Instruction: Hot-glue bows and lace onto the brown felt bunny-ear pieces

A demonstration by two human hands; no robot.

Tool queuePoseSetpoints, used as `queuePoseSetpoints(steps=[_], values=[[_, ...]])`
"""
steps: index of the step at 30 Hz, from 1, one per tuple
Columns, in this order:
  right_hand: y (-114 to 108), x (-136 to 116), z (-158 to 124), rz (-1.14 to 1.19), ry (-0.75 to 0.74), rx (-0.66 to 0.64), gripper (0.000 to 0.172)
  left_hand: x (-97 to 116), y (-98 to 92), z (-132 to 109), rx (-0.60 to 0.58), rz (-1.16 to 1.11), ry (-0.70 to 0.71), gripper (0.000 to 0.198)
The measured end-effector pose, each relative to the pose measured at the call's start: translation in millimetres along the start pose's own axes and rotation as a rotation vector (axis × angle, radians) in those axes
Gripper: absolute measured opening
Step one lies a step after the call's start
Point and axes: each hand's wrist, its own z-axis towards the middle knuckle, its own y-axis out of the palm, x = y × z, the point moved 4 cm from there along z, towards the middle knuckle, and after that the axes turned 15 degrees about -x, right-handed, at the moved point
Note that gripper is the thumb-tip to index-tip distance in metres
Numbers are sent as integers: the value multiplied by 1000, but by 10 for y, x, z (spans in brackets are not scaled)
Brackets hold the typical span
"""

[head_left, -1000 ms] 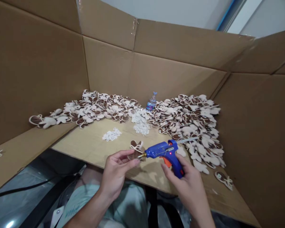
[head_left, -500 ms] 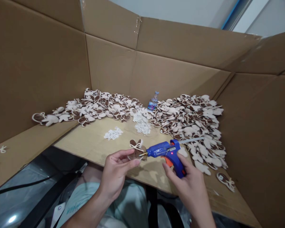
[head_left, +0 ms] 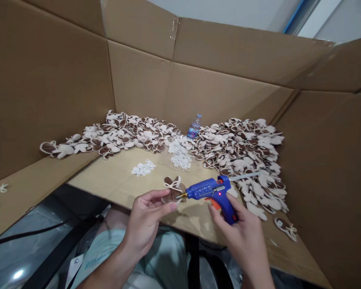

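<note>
Left hand (head_left: pixel 147 218)'s got a brown bow-tied fabric cutout (head_left: pixel 172 193) pinched at its fingertips — right hand (head_left: pixel 245 226) gripping a blue plastic glue gun (head_left: pixel 203 189), nozzle right there.

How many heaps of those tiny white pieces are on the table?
2: a smaller heap beyond the left hand, and a larger heap in front of the bottle. Others could be hidden.

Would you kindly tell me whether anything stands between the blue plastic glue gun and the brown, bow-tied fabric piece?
Nothing visible does: the blue plastic glue gun in the right hand has its metal nozzle right at the brown, bow-tied fabric piece in the left hand. Whether they touch, I cannot tell.
</note>
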Motion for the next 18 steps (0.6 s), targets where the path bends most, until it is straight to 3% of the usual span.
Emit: queuePoseSetpoints(steps=[18], values=[[-13, 41, -20, -44, 4, 12, 41, 30, 35, -32, 11, -24, -20, 31]])
